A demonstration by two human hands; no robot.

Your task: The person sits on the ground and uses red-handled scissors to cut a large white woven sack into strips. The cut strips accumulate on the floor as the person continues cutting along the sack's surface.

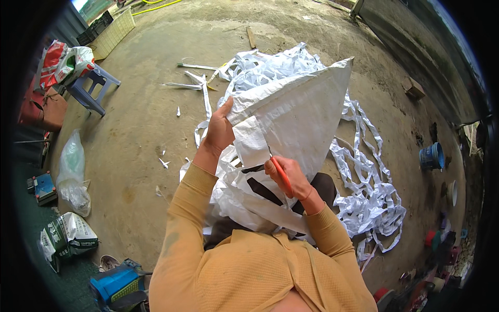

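My left hand (219, 130) grips the folded edge of a large white woven plastic sheet (300, 117), which stretches up and to the right. In my right hand (293, 177) is a pair of scissors with red handles (281, 175). Their blades meet the sheet at a cut edge, beside a partly cut flap (251, 142). Loose white cut material (249, 206) lies across my lap. Beyond the sheet, a heap of white strips (273, 64) rests on the concrete floor. A second tangle of strips (366, 202) spreads at my right.
At the left are a blue plastic stool (91, 87) with a printed bag (64, 64) on it, a clear plastic bag (72, 171) and a green-and-white sack (70, 238). A blue bucket (432, 156) and a brick-like block (413, 88) sit to the right. Small white scraps (164, 163) dot the floor.
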